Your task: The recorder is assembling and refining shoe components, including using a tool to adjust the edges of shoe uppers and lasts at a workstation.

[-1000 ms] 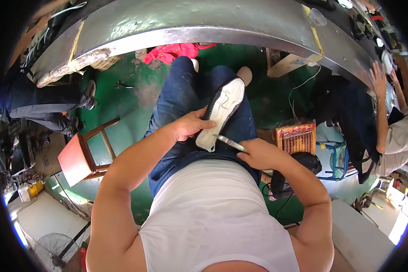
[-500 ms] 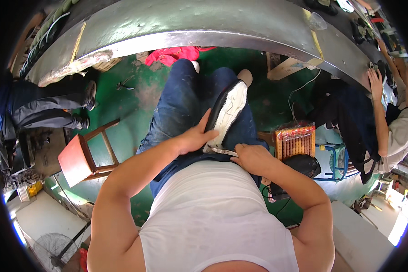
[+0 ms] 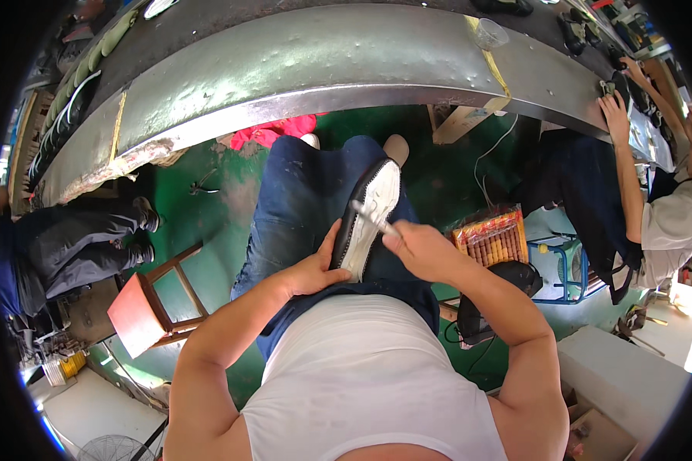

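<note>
Moved up the white-bottomed black shoe [image 3: 361, 240], our right hand [image 3: 424, 253] clamps a slim tool [image 3: 373, 218] across its middle; our left hand [image 3: 312, 273] grips the near end over our jeans [image 3: 284, 207] (firm bracing should steady strokes).

Long, grey, dented metal bench [image 3: 284, 67]: on top, 1 clear, round plastic cup [image 3: 491, 33] toward the bench's right end; farther back, black shoes [image 3: 504, 7]. Green painted floor [image 3: 196, 213]: crumpled red cloth [image 3: 273, 132] beside the bench's near edge; 1 reddish-seated wooden stool [image 3: 136, 315] before its left half, 1 blue metal-framed stool [image 3: 583, 270] before its right.
</note>
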Tool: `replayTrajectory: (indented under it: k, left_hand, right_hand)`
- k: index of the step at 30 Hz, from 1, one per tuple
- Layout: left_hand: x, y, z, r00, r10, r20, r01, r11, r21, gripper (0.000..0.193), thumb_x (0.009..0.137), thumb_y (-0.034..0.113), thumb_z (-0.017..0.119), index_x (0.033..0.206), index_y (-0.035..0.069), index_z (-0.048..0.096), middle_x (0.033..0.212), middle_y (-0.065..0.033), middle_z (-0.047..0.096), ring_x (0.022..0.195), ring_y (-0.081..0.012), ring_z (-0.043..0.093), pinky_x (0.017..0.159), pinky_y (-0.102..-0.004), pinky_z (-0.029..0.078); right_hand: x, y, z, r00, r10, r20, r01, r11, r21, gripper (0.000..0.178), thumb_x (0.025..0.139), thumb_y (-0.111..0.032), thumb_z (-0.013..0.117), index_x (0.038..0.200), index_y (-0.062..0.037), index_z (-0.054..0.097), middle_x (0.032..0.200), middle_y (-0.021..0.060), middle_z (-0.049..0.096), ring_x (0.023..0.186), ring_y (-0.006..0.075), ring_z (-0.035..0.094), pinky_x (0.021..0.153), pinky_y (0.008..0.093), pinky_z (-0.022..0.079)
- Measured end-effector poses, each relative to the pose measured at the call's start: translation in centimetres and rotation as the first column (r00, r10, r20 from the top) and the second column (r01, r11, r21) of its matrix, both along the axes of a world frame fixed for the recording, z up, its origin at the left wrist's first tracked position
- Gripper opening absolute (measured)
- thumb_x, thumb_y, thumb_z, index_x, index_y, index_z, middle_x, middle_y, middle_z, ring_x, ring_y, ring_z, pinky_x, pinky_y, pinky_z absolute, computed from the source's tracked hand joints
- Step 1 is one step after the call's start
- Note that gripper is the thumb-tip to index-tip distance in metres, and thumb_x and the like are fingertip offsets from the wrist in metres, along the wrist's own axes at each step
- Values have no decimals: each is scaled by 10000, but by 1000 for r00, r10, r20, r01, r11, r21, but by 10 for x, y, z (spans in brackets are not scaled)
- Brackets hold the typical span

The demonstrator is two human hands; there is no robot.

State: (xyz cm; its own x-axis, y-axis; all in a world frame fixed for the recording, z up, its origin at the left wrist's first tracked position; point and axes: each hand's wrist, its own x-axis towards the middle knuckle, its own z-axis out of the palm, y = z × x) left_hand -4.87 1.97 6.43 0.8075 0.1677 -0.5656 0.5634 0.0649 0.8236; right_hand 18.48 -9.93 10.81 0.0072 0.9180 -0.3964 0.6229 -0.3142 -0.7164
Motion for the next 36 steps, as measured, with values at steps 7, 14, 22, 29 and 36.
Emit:
replayTrajectory:
  k: [7, 14, 22, 29, 36]
  left_hand:
    - [13, 26, -34, 953, 273, 129, -281, 958, 48, 786, 907, 234, 696, 1494, -22, 242, 1464, -221, 410, 1301, -261, 463, 1085, -326, 362]
    - [59, 56, 4, 844, 535, 39, -520, 834, -182, 551, 980, 395, 600, 1339, -14, 515, 1135, -114, 648, 1029, -156, 601, 903, -327, 491]
    - [75, 97, 107, 630, 730, 265, -118, 427, -897, 791, 967, 660, 370, 1477, 55, 351, 1432, -183, 485, 1286, -332, 519, 1096, -505, 405]
    - [104, 97, 116, 517, 835, 191, -456, 457, -764, 742, 960, 646, 406, 1419, 64, 439, 1326, -187, 568, 1154, -338, 607, 1013, -525, 490]
    - [125, 145, 125, 537, 818, 206, -466, 492, -736, 649, 1006, 577, 387, 1411, 75, 453, 1337, -170, 564, 1180, -308, 595, 1029, -508, 481]
  right_hand:
    - [20, 16, -21, 949, -223, -223, 196, 971, -136, 430, 1035, -357, 438, 931, 41, 563, 813, 188, 649, 743, 323, 653, 683, 415, 506]
    - [37, -16, -39, 741, -494, -454, 483, 863, -150, 418, 1043, -356, 428, 967, 24, 584, 775, 73, 628, 653, 140, 629, 606, 300, 496]
    - [74, 23, 24, 929, -366, -54, 368, 899, 238, 396, 1013, -367, 485, 923, 9, 569, 767, 151, 652, 686, 316, 655, 647, 405, 506]
    - [115, 98, 64, 689, -403, 603, -4, 829, 559, 373, 945, -388, 588, 919, -16, 583, 839, 174, 653, 784, 373, 660, 659, 469, 522]
    - [144, 170, 65, 556, -463, 691, -5, 829, 559, 346, 897, -323, 659, 978, 4, 583, 987, 177, 644, 905, 360, 639, 702, 446, 535]
